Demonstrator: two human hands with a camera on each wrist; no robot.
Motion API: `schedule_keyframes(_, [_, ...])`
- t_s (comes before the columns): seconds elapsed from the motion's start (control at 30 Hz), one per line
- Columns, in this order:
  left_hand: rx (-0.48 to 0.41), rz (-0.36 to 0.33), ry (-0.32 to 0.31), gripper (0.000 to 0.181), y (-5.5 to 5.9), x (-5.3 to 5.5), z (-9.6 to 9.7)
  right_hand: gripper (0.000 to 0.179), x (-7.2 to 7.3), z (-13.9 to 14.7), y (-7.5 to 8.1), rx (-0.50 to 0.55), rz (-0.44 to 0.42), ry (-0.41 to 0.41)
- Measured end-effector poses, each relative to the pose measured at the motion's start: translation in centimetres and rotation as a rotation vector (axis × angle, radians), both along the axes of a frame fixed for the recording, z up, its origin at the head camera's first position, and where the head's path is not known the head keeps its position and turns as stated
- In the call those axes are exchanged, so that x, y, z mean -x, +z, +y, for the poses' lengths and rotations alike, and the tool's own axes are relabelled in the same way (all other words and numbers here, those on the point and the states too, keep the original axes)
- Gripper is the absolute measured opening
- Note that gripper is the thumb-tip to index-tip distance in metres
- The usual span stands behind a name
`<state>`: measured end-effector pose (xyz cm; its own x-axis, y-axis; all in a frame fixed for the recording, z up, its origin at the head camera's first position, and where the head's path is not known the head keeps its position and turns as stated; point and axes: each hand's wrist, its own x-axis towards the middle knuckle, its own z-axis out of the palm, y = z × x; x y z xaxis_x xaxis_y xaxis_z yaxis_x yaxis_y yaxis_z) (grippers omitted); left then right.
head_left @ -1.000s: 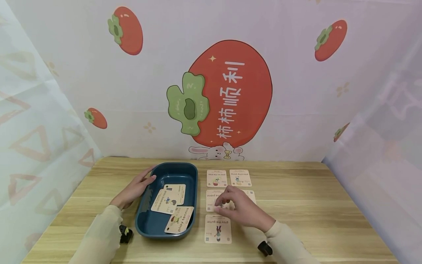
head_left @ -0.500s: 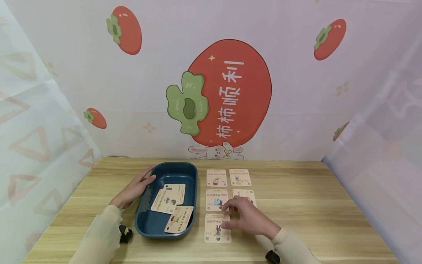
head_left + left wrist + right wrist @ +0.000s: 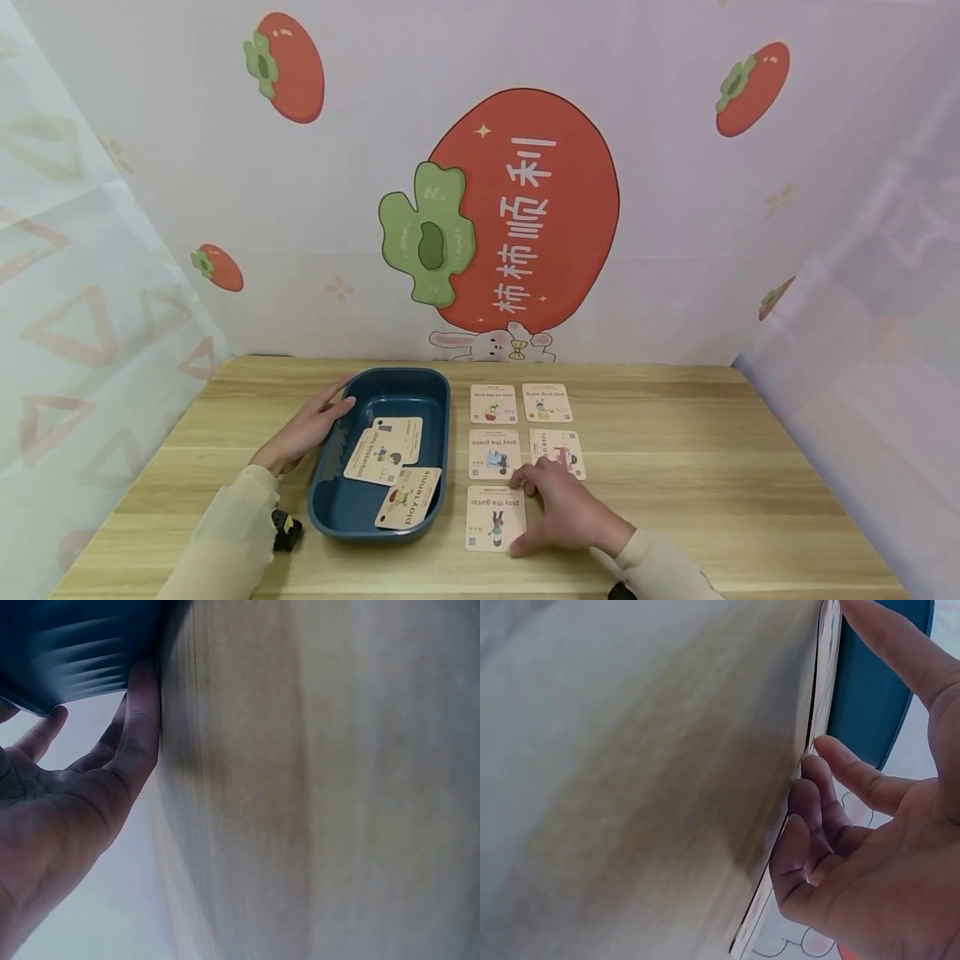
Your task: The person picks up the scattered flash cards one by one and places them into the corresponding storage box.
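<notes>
My left hand (image 3: 309, 429) holds the left wall of a deep blue plastic tray (image 3: 318, 505), with a digit over the rim. In the left wrist view its fingers (image 3: 140, 712) lie against the tray's outer side. My right hand (image 3: 567, 510) is spread at the right side of the "play the guitar" card (image 3: 495, 521), thumb by the near corner and index finger by the far one. The card lies flat on the table. Inside the tray lie a "play basketball" card (image 3: 367, 461), a "play tennis" card (image 3: 411, 497) and a partly covered card (image 3: 408, 433).
Beyond the guitar card are the "play the piano" card (image 3: 491, 454) and a bed-picture card (image 3: 562, 450), partly behind my right fingers. Farther back lie a slide card (image 3: 492, 404) and a "play ping-pong" card (image 3: 546, 403). A printed cloth (image 3: 660, 250) hangs behind the wooden table (image 3: 675, 467).
My right hand has come down and nearer from over the piano card to the guitar card, its thumb and index finger spreading apart. The left hand and tray stay in place.
</notes>
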<state>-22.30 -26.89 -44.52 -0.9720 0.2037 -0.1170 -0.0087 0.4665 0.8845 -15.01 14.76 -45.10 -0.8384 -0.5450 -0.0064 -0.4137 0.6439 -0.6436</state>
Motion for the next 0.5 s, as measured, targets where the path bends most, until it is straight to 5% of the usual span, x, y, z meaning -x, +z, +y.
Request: schedule_keyframes(0.5, [-0.018,0.005,-0.008,0.066,0.32,-0.3,0.2,0.074,-0.23,-0.22,0.18,-0.058,0.011,0.007])
